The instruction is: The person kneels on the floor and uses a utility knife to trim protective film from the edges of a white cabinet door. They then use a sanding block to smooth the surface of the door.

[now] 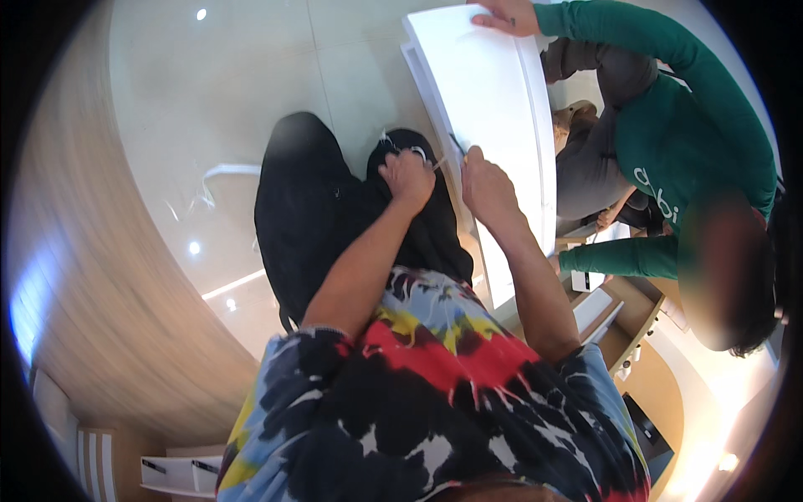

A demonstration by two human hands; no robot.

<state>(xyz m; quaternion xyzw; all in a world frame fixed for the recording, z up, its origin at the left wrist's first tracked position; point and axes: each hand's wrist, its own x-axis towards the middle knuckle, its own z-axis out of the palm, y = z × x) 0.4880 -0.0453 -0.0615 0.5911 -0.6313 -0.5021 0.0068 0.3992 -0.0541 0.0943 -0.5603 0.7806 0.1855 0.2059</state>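
Observation:
My left hand (408,177) is closed over my right knee. A thin pale strip (440,163) runs from its fingers towards the edge of a long white panel (493,92). My right hand (488,191) is closed at that same edge, around a slim tool with a dark tip (455,144). Its handle is mostly hidden in my fist, so its exact kind does not show. White shreds (418,152) lie on my dark trousers beside the left hand. The panel slants along my right side, between me and another person.
A person in a green top (694,142) sits across the panel, one hand (508,17) on its far end. Pale strip scraps (230,170) lie on the shiny tiled floor (217,92). A wood-grain surface (125,251) curves along the left. Drawer-like boxes (623,314) stand at right.

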